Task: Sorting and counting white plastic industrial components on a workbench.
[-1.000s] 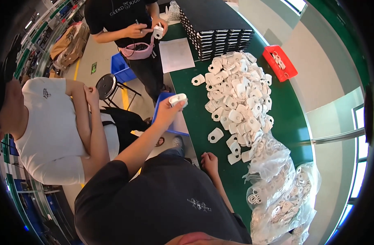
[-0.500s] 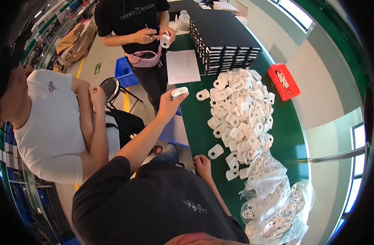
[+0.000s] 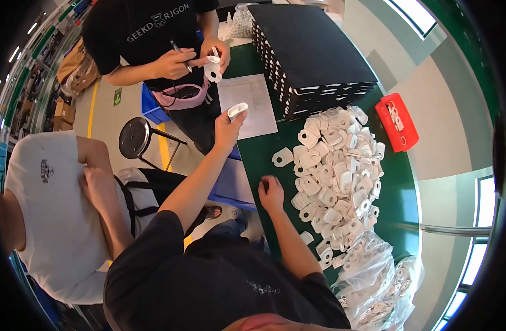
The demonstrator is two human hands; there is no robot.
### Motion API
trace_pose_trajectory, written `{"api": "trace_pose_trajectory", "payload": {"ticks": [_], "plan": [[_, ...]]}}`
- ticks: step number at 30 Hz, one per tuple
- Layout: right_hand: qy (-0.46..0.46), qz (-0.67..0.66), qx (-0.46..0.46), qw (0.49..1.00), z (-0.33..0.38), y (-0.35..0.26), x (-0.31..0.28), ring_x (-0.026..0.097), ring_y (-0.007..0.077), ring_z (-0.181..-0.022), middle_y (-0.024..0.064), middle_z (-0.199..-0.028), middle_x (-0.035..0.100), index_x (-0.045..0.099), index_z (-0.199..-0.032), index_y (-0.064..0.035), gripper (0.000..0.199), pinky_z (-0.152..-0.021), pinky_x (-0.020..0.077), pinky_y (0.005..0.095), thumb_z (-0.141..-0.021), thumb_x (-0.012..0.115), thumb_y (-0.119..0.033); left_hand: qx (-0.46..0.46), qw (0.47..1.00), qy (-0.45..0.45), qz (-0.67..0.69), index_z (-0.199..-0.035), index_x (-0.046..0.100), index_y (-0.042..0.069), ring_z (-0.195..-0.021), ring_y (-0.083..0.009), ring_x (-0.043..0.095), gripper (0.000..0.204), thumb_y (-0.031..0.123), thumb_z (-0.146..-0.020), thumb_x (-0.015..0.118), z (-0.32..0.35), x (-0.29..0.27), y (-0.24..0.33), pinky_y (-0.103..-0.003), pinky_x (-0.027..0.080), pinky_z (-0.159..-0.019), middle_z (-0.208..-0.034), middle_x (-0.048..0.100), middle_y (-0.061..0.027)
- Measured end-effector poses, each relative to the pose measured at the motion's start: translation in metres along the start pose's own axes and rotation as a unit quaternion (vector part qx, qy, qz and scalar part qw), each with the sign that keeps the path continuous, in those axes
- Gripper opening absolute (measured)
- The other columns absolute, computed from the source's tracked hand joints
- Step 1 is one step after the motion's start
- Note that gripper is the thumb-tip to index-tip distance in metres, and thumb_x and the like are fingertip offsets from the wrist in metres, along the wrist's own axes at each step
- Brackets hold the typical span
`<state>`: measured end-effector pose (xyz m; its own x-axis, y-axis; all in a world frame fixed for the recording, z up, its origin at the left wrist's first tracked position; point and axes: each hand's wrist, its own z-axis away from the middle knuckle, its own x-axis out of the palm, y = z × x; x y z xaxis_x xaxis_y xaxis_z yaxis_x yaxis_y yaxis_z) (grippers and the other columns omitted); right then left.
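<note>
My left hand (image 3: pixel 227 131) is raised over the table's left edge, closed around a hollow white plastic part (image 3: pixel 238 111) whose open end faces up. My right hand (image 3: pixel 271 193) rests at the edge of the green table (image 3: pixel 258 153), fingers loosely curled, with nothing visible in them. To its right spreads a big heap of white plastic parts (image 3: pixel 338 171) with round holes. One loose white part (image 3: pixel 282 157) lies apart from the heap, above my right hand. Across from me a person's hand (image 3: pixel 222 52) holds a similar white part (image 3: pixel 212 70); their other hand has a pen (image 3: pixel 181 55).
A printed sheet (image 3: pixel 258 107) lies beyond my left hand. Behind the heap stands a stack of black trays (image 3: pixel 313 47); right of it is a red bin (image 3: pixel 397 121). Clear bags (image 3: pixel 369 265) of parts lie near my right arm. A person in white (image 3: pixel 54 215) is at left, near a stool (image 3: pixel 135 138).
My view has shifted, and the person across appears closer. My left hand still holds the white part upright; my right hand has moved farther forward along the table edge.
</note>
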<state>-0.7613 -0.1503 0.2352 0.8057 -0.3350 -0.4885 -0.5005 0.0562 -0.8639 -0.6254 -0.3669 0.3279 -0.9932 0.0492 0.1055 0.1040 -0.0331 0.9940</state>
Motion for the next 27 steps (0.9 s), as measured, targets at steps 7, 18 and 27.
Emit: {"api": "trace_pose_trajectory", "payload": {"ticks": [7, 18, 27], "plan": [[0.028, 0.066, -0.133, 0.989, -0.097, -0.002, 0.071, 0.062, 0.0374, -0.083, 0.0143, -0.092, 0.063, 0.063, -0.092, -0.0053, 0.012, -0.072, 0.0527, 0.0474, -0.081, 0.068, -0.007, -0.097, 0.991, -0.017, 0.093, -0.127, 0.064, 0.009, -0.099, -0.0111, 0.065, 0.039, 0.031, -0.096, 0.073, -0.050, -0.005, -0.005, -0.032, 0.056, -0.084, -0.112, 0.069, -0.0012], [0.014, 0.175, -0.122, 0.977, -0.109, -0.006, 0.078, 0.059, 0.0338, -0.077, 0.0102, -0.085, 0.057, 0.060, -0.086, -0.0099, 0.013, -0.065, 0.0505, 0.0450, -0.077, 0.069, -0.009, -0.213, 0.950, -0.039, 0.227, -0.133, 0.054, 0.010, -0.115, -0.0215, 0.062, 0.047, 0.047, -0.105, 0.043, -0.141, 0.005, -0.030, -0.042, 0.054, -0.093, -0.126, 0.065, -0.0067], [0.005, 0.191, -0.127, 0.973, -0.116, -0.006, 0.080, 0.059, 0.0329, -0.074, 0.0098, -0.083, 0.056, 0.059, -0.086, -0.0100, 0.016, -0.063, 0.0500, 0.0453, -0.074, 0.070, -0.008, -0.116, 0.969, 0.061, 0.209, -0.133, 0.056, 0.008, -0.105, -0.0182, 0.065, 0.040, 0.028, -0.099, 0.066, -0.278, 0.038, -0.060, -0.034, 0.059, -0.075, -0.121, 0.064, -0.0059]]}}
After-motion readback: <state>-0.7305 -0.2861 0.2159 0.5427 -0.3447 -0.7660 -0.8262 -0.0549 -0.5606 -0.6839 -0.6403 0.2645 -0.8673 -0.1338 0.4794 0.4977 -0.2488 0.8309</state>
